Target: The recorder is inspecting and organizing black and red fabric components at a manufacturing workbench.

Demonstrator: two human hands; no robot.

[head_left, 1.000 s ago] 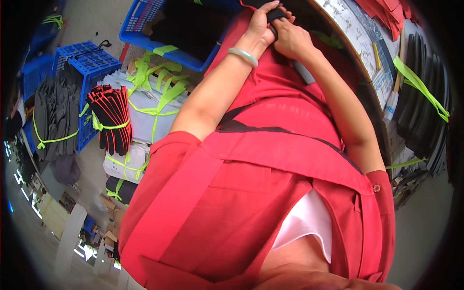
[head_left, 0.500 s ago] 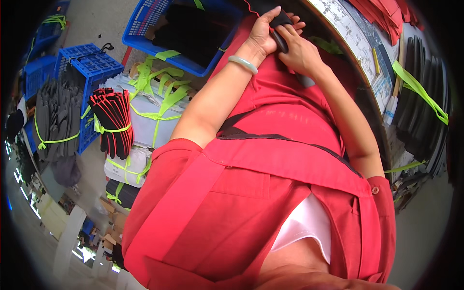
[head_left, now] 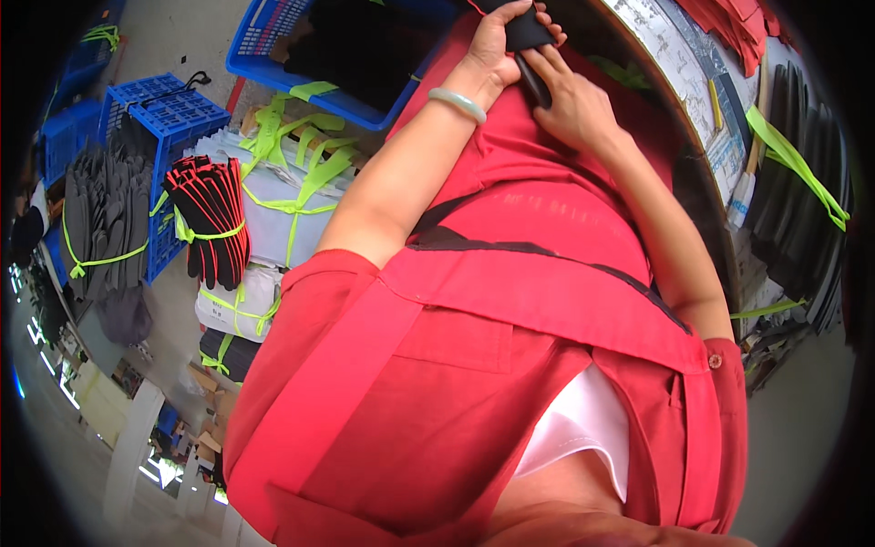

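At the top of the view, over my red-clad lap, my left hand pinches a black cloth piece with its thumb on top. A thin red edge shows near the thumb. My right hand is just beside it, its fingertips close to the cloth's lower end. A smooth dark handle shows between the two hands, under the right fingers. The rest of that handled tool is hidden, so its kind cannot be told. A pale green bangle circles my left wrist.
A blue crate with dark cloth inside stands at upper left. Left of my arm are tied black-and-red gloves, a grey bundle and white packs. At right, a worn tabletop edge and black strips.
Both hands have shifted slightly upward in the view. More of the black cloth lies flat between them. A greyish tip seen below the right hand earlier no longer shows.
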